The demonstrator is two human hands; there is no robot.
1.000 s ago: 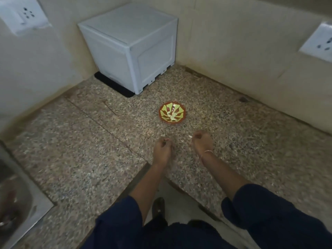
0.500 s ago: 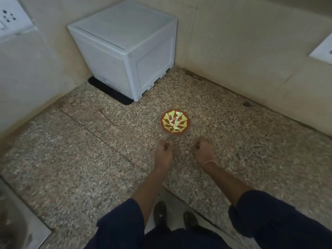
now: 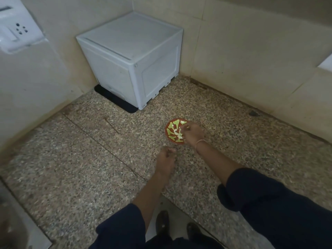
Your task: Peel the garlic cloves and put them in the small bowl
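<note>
Right hand (image 3: 193, 133) has gone forward from its place beside the left hand half a second ago and now sits over the near-right part of the small bowl (image 3: 170, 126), hiding that side of the rim. Its grip: fingers curled down into the bowl, a pale bit at the fingertips; cannot tell whether that bit is pinched or already lying loose. Garlic cloves (image 3: 177, 133), pale and peeled, lie in the middle of the red-and-green bowl, just left of those fingers. Left hand (image 3: 165, 159) is nearer the body than the bowl and apart from it, motion-blurred. Its grip is curled, thumb toward forefinger; cannot tell whether anything is between them. A thin pale band (image 3: 200, 141) circles the right wrist. The bowl stands on the speckled granite bench (image 3: 80, 168). A white box (image 3: 133, 60) stands in the far corner on a black mat (image 3: 115, 100), well apart from the bowl. A socket plate (image 3: 16, 31) is on the left wall.
</note>
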